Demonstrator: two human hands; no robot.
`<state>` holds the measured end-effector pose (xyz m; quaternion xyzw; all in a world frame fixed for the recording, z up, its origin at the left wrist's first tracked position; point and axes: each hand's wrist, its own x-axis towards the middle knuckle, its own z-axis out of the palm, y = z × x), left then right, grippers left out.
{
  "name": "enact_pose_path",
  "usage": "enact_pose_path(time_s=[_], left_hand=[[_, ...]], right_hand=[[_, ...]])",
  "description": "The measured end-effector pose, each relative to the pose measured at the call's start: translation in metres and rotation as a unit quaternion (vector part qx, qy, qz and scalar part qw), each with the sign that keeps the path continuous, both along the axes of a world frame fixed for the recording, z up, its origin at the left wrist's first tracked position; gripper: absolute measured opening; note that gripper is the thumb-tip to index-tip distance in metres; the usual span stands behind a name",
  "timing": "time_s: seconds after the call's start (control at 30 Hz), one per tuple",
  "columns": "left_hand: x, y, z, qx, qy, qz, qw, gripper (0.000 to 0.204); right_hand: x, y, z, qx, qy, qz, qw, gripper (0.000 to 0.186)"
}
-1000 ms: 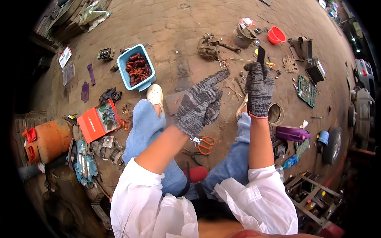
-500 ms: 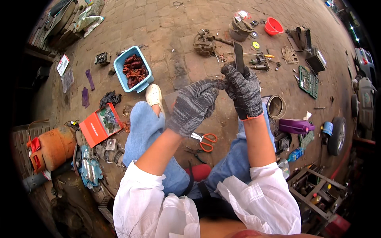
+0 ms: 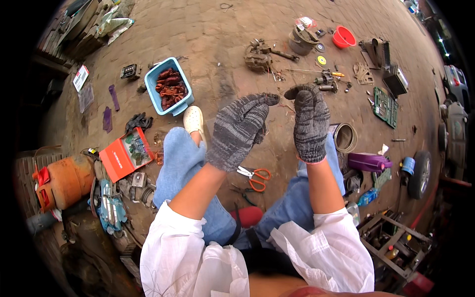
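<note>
Both my hands wear grey knit gloves and are raised side by side above my knees. My left hand (image 3: 240, 131) has its fingertips pinched together, pointing toward the right hand. My right hand (image 3: 310, 123) shows its back, fingers curled forward over the top. The two sets of fingertips are a small gap apart. I see nothing sticking out of either glove; anything inside the right hand's curl is hidden. Orange-handled scissors (image 3: 255, 176) lie on the brick ground below the hands, between my blue-jeaned legs.
On the ground are a blue tub of rusty parts (image 3: 157, 94), a red box (image 3: 118, 161), an orange gas cylinder (image 3: 62, 180), an open metal can (image 3: 345, 137), a purple jug (image 3: 368, 162), a red bowl (image 3: 344, 37), a green board (image 3: 383, 101) and a rusty metal assembly (image 3: 257, 54).
The dark narrow piece that stood up out of my right hand no longer shows. Both hands have drawn closer to the camera, fingertips turned toward each other.
</note>
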<state>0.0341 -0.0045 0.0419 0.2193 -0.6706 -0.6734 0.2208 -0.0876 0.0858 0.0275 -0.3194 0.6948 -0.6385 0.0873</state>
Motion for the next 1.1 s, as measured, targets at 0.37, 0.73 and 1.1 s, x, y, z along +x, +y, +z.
enact_pose_path(time_s=[0.37,0.73,1.1], left_hand=[[0.005,0.000,-0.004,0.097,0.045,0.049,0.993,0.024],[0.004,0.000,-0.005,0.086,0.052,0.046,0.994,0.023],[-0.001,0.009,-0.012,0.146,0.079,0.076,0.983,0.023]], right_hand=[[0.020,0.005,0.018,0.130,0.104,0.084,0.982,0.021],[0.022,0.005,0.016,0.120,-0.009,0.125,0.985,0.018],[0.034,0.001,0.006,0.133,-0.064,0.105,0.983,0.009]])
